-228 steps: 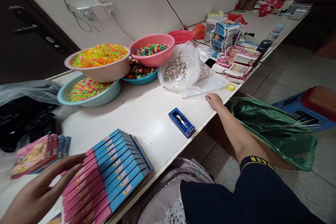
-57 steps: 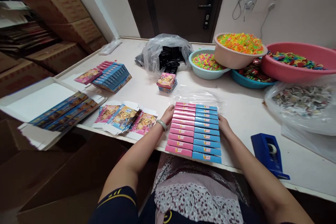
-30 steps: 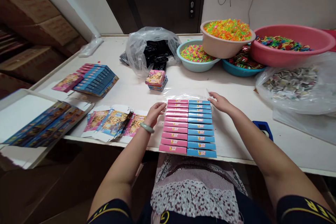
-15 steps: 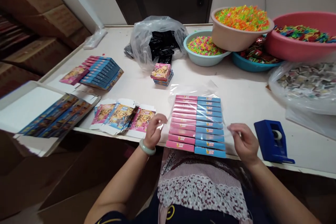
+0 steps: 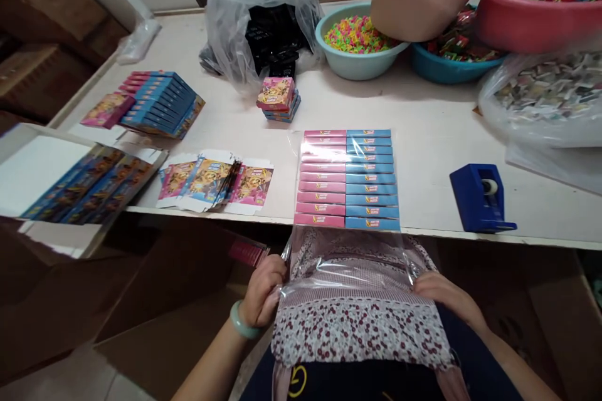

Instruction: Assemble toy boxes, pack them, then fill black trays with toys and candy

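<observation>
Two columns of small boxes, pink boxes (image 5: 322, 197) on the left and blue boxes (image 5: 371, 188) on the right, lie inside a clear plastic bag (image 5: 348, 272) at the table's front edge. The bag's open end hangs off the edge toward my apron. My left hand (image 5: 266, 288), with a pale green bangle on the wrist, is closed on the bag's left corner. My right hand (image 5: 449, 297) pinches its right side, fingertips partly hidden by the film. Right of the bag stands a blue tape dispenser (image 5: 480, 197).
Flattened cartons (image 5: 211, 182) and an open display box (image 5: 42, 156) lie to the left, with stacked boxes (image 5: 160, 103) behind. Farther back are a small box stack (image 5: 277, 97), a bag of black packets (image 5: 273, 31) and a light blue basin (image 5: 362, 62). A pink basin (image 5: 540, 25) stands right.
Both hands have drawn the bag's open end down off the table edge toward my body, stretching the film over the boxes. The view has tilted downward.
</observation>
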